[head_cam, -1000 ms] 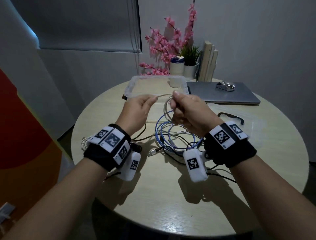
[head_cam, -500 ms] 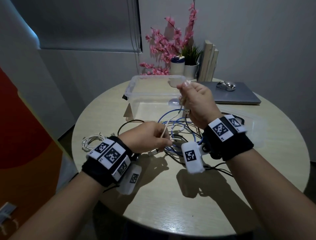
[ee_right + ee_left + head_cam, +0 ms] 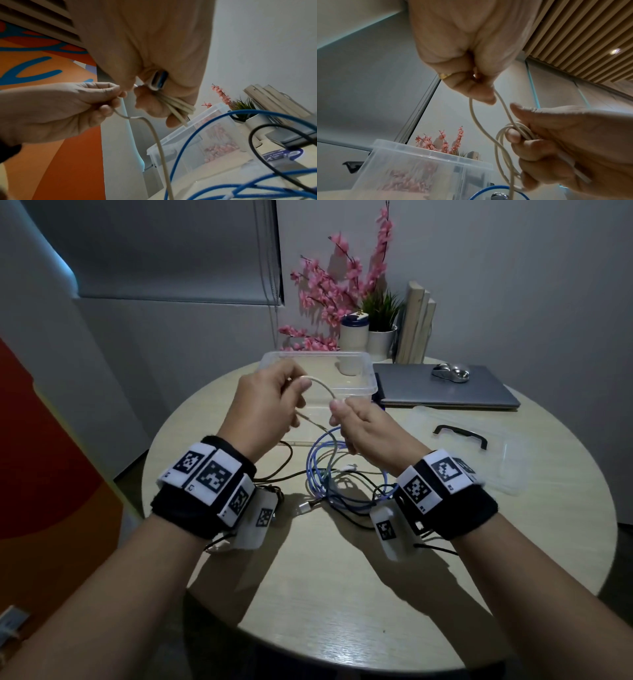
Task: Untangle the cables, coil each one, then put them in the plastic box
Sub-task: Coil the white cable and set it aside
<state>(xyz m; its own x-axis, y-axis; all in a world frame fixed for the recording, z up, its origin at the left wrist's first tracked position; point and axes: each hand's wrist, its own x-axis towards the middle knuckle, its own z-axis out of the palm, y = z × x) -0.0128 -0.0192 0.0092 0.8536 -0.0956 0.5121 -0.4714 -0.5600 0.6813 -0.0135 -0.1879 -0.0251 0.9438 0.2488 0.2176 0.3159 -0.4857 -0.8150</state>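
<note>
Left hand (image 3: 263, 402) pinches the white cable (image 3: 323, 386) | right hand (image 3: 363, 426) grips several coiled loops of it | both held above the worktop (image 3: 342, 594) middle, just before the plastic box (image 3: 368, 378) near the far edge | blue cable (image 3: 317, 474) and black cable (image 3: 287, 451) lie tangled beneath.

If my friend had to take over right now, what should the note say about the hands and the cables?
Right hand grips the finished loops of the white cable. Left hand pinches its loose end, feeding it over.
Blue cable and black cable lie tangled on the table.
Plastic box stands open behind the hands, and no cable shows inside.
Done: white cable partly coiled.
Left: finish it, untangle and coil the others, box them all.
</note>
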